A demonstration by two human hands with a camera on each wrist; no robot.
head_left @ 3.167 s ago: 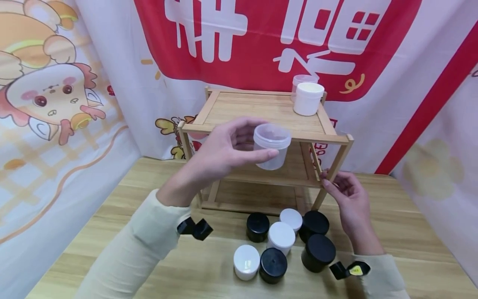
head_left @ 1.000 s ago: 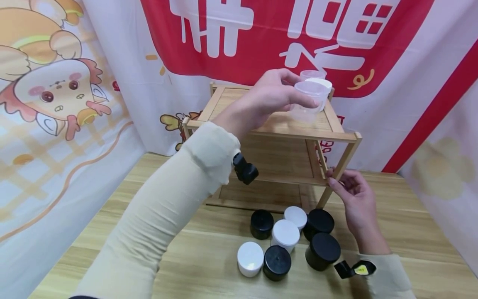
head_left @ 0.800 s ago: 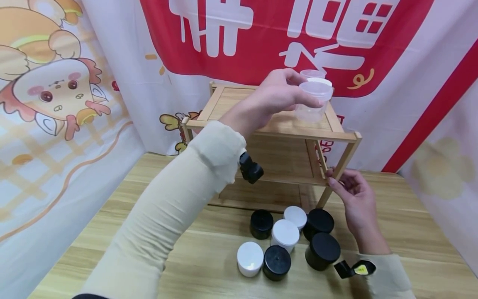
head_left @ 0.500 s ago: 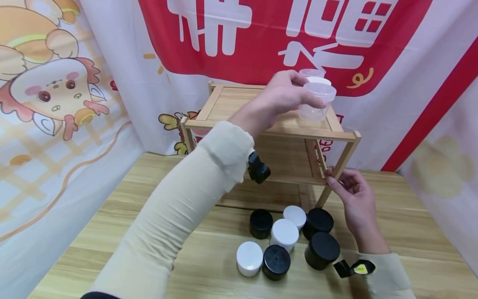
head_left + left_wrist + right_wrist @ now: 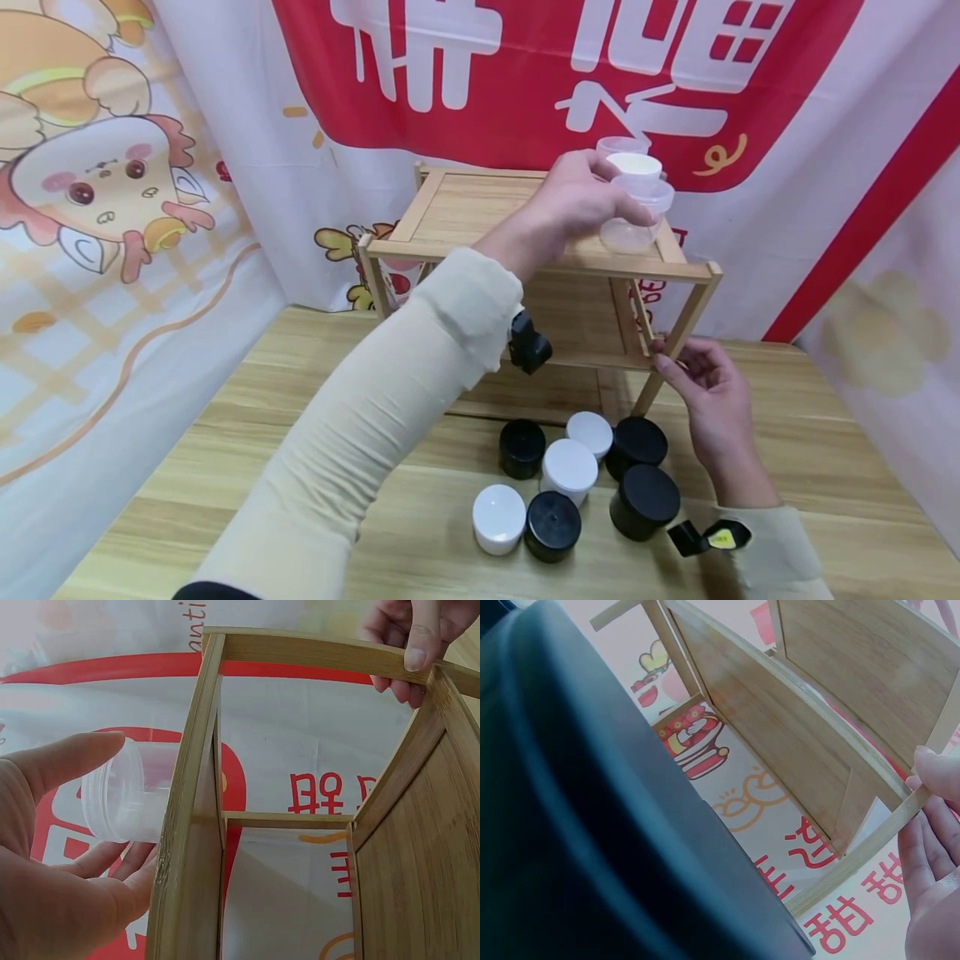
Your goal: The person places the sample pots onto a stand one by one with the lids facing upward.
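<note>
My left hand (image 5: 581,200) holds a clear plastic jar (image 5: 632,237) between thumb and fingers, at the right end of the top board of a wooden rack (image 5: 472,208). In the left wrist view, the thumb lies along the rim of this jar (image 5: 124,795) and the fingers are beneath it. Right behind it are a white-lidded jar (image 5: 634,164) and another clear jar (image 5: 621,145). Lower down, my right hand (image 5: 708,400) pinches the rack at its right front leg (image 5: 678,325); the right wrist view shows the thumb (image 5: 937,774) on the wood.
In front of the rack, several jars stand on the wooden table (image 5: 405,533), among them a white jar (image 5: 498,518), a black jar (image 5: 552,525) and a larger black jar (image 5: 645,502). A printed curtain (image 5: 225,167) hangs behind. A dark rounded object (image 5: 615,795) fills the right wrist view's left side.
My left hand has carried the clear jar up and right from in front of the rack to its top board, then slightly lower beside the white-lidded jar. The right hand keeps its hold.
</note>
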